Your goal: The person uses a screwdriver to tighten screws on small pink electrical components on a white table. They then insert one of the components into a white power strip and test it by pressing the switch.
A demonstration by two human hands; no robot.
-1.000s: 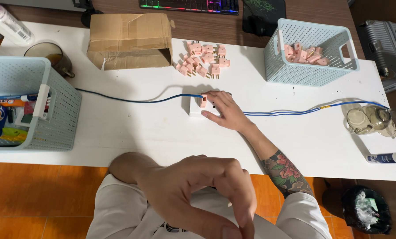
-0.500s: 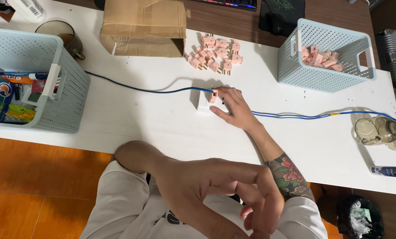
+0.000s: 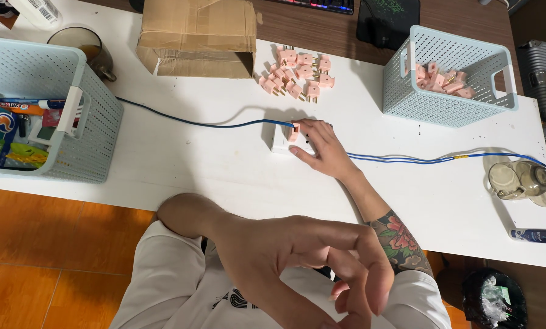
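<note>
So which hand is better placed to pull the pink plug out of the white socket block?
Probably the right hand: it rests on the white socket block, fingers beside the pink plug. The left hand is raised close to the camera, off the table, holding nothing visible.

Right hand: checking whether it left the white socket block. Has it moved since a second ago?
No. The right hand stays on the white socket block, beside the blue cable.

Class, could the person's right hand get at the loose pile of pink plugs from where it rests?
Probably yes. The right hand rests on the white socket block, and only bare white table lies between it and the pink plugs just beyond.
</note>
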